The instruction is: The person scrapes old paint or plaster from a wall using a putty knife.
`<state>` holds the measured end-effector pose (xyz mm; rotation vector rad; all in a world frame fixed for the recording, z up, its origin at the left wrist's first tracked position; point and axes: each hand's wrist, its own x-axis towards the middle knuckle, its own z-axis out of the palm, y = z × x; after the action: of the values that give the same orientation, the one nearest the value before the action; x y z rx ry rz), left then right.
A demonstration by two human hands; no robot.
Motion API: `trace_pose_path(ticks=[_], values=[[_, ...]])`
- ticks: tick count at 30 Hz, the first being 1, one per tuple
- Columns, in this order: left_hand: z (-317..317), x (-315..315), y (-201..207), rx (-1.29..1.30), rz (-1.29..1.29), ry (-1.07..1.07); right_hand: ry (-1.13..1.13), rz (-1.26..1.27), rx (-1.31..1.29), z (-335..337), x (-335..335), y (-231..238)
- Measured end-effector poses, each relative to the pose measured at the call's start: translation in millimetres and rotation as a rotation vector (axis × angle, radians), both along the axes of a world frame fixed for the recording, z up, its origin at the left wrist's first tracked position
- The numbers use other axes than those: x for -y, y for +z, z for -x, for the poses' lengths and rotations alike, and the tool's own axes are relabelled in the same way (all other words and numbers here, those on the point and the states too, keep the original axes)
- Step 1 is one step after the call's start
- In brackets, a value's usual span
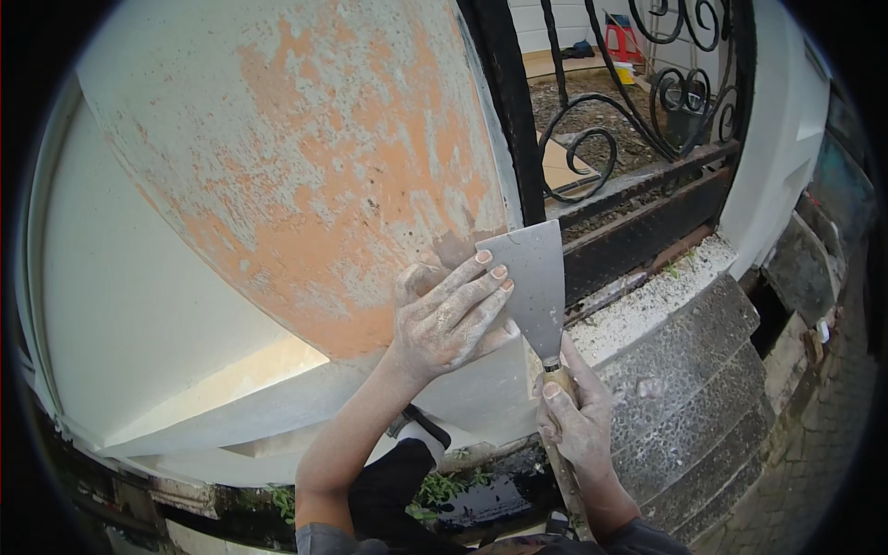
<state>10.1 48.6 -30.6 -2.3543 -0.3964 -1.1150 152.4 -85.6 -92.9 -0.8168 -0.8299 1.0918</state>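
A putty knife (pixel 527 277) with a broad grey metal blade stands upright before me, close to the lower right edge of a partly scraped wall panel (pixel 351 185). My right hand (pixel 583 425) is closed around its wooden handle (pixel 559 377), and a brownish stick-like length shows below the grip. My left hand (pixel 444 319) has its fingers stretched out, their tips at the blade's left edge; one outer finger is curled. White dust coats both hands. Orange-peach patches and pale grey remnants cover the panel, with a darker grey patch beside my left fingertips.
A black wrought-iron gate (pixel 638 120) stands right of the panel. Below it lie a debris-strewn ledge (pixel 666 296) and rough stone steps (pixel 694 388). A white ledge (pixel 213 379) juts under the panel. Dark ditch water (pixel 490 504) with weeds lies below. Beyond the gate is a red stool (pixel 622 42).
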Motion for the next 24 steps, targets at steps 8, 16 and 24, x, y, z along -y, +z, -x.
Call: trace_pose_path(ticks=[8, 16, 24], values=[[-2, 3, 1, 0.001, 0.025, -0.023, 0.006, -0.004, 0.011, 0, 6, -4], [-1, 3, 2, 0.006, 0.026, -0.033, -0.022, -0.002, 0.024, 3, 7, -3], [-2, 0, 3, 0.015, 0.031, -0.052, -0.011, -0.025, 0.028, 4, 5, -2]])
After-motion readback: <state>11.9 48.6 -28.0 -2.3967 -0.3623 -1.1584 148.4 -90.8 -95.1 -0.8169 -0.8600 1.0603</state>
